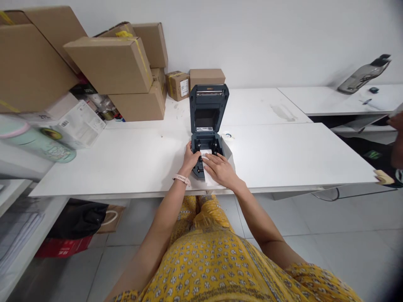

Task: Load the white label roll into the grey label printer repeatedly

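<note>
A dark label printer (209,102) stands on the white table with its lid raised. White label paper (210,179) runs out over the printer's front edge. At the printer's left side, my left hand (190,159) grips the housing, its thumb over the inner edge near the paper. My right hand (220,168) lies flat across the paper with its fingers stretched out toward the left thumb. Beneath my right hand, part of the paper and the printer's front is hidden. A loose white sheet (228,149) sticks out at the printer's right side.
Cardboard boxes (110,65) are stacked at the back left, with a small taped box (178,85) behind the printer. A mint green bottle (47,144) lies at the far left. A grey bottle (363,74) is on the right-hand table. Another person's hand (397,138) shows at the right edge.
</note>
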The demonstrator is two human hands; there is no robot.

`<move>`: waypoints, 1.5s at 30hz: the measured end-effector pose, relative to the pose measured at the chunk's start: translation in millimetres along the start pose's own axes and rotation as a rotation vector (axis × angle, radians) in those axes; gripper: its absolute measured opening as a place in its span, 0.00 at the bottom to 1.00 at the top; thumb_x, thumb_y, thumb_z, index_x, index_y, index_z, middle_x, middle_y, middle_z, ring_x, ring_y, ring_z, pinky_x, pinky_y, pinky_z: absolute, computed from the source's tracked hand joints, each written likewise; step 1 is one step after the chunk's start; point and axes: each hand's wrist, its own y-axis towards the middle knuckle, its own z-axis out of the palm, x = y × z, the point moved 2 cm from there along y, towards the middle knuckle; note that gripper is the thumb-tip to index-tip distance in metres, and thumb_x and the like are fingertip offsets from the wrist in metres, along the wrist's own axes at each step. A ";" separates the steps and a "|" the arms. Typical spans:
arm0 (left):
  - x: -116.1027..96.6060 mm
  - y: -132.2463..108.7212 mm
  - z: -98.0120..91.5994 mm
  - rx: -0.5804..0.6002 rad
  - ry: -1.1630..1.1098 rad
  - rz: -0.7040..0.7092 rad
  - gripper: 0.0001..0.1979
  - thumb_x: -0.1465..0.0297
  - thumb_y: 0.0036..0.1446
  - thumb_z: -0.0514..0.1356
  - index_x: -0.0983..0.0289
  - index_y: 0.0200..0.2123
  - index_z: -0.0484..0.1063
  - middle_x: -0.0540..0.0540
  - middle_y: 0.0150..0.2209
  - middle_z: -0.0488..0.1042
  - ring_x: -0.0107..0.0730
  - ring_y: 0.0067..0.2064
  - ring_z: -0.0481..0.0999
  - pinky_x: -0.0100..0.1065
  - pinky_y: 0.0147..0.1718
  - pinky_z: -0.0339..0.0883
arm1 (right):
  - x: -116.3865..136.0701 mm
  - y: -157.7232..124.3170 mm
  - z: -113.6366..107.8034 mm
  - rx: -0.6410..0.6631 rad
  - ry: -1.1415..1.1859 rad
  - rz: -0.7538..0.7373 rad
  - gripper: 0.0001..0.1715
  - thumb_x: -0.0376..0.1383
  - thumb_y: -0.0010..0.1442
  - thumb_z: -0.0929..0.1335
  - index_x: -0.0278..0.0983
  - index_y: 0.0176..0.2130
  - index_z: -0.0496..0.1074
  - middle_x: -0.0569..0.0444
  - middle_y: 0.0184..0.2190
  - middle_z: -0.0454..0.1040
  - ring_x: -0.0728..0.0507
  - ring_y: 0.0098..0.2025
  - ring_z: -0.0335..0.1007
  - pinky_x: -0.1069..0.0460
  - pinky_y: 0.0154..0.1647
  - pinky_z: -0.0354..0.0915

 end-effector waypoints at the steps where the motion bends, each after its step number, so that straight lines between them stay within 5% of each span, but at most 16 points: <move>1: -0.5 -0.2 -0.1 0.002 -0.004 -0.001 0.38 0.77 0.50 0.60 0.63 0.66 0.61 0.61 0.64 0.72 0.41 0.63 0.74 0.41 0.65 0.66 | 2.6 -2.1 -0.1 -0.008 -0.014 0.011 0.26 0.40 0.76 0.59 0.35 0.64 0.73 0.41 0.68 0.69 0.35 0.70 0.68 0.35 0.74 0.58; 9: -3.4 -1.0 -0.7 0.008 0.013 -0.016 0.38 0.76 0.50 0.61 0.64 0.66 0.61 0.62 0.65 0.71 0.42 0.64 0.73 0.40 0.65 0.65 | 21.5 -19.9 1.2 -0.050 -0.069 0.059 0.26 0.41 0.76 0.58 0.35 0.63 0.74 0.39 0.67 0.70 0.33 0.69 0.69 0.33 0.74 0.55; 26: -7.6 -1.9 -0.9 0.014 0.038 -0.028 0.39 0.76 0.52 0.62 0.63 0.68 0.60 0.63 0.64 0.72 0.45 0.63 0.75 0.44 0.65 0.67 | 18.2 -30.3 -0.6 -0.119 0.013 0.051 0.22 0.42 0.76 0.61 0.42 0.61 0.76 0.48 0.65 0.74 0.35 0.67 0.71 0.32 0.72 0.57; 31: -25.6 -28.8 -6.0 -0.053 0.292 -0.004 0.42 0.66 0.56 0.67 0.62 0.72 0.55 0.67 0.72 0.62 0.55 0.73 0.62 0.53 0.71 0.55 | 27.6 -45.7 -3.5 -0.212 0.102 -0.023 0.18 0.39 0.74 0.64 0.41 0.57 0.78 0.47 0.61 0.78 0.36 0.63 0.75 0.31 0.71 0.60; 34: -28.5 -55.8 -5.3 -0.007 0.315 -0.009 0.49 0.61 0.54 0.70 0.61 0.73 0.52 0.68 0.73 0.61 0.59 0.73 0.61 0.55 0.70 0.56 | 21.4 -45.2 -20.1 -0.267 0.294 -0.088 0.16 0.40 0.75 0.64 0.45 0.52 0.80 0.53 0.53 0.84 0.40 0.56 0.81 0.33 0.70 0.62; 37: -26.6 -76.9 -6.1 0.021 0.288 -0.030 0.54 0.59 0.51 0.73 0.61 0.74 0.50 0.68 0.72 0.63 0.61 0.72 0.63 0.57 0.70 0.57 | -10.7 -15.1 -55.6 -0.492 0.402 -0.025 0.17 0.45 0.76 0.63 0.47 0.52 0.79 0.55 0.52 0.84 0.40 0.57 0.80 0.34 0.68 0.66; 40: -24.5 -88.2 -9.9 0.037 0.233 -0.038 0.55 0.61 0.51 0.74 0.61 0.75 0.49 0.68 0.71 0.64 0.59 0.73 0.63 0.56 0.71 0.56 | -58.9 48.4 -95.5 -0.723 0.383 0.103 0.30 0.56 0.75 0.58 0.43 0.60 0.74 0.48 0.62 0.77 0.38 0.67 0.70 0.36 0.70 0.64; 42: -23.0 -92.8 -12.6 0.065 0.183 -0.044 0.57 0.61 0.49 0.75 0.60 0.75 0.48 0.67 0.72 0.63 0.58 0.73 0.62 0.55 0.71 0.55 | -89.0 101.5 -115.3 -0.733 0.414 0.148 0.40 0.62 0.73 0.54 0.39 0.65 0.69 0.46 0.68 0.71 0.38 0.72 0.63 0.37 0.75 0.57; 45: -21.1 -98.4 -15.7 0.096 0.108 -0.052 0.60 0.60 0.47 0.76 0.58 0.76 0.46 0.66 0.74 0.59 0.56 0.74 0.60 0.53 0.72 0.55 | -120.0 172.4 -129.6 -0.582 0.533 0.133 0.46 0.68 0.69 0.52 0.41 0.65 0.68 0.47 0.68 0.70 0.38 0.71 0.63 0.38 0.75 0.57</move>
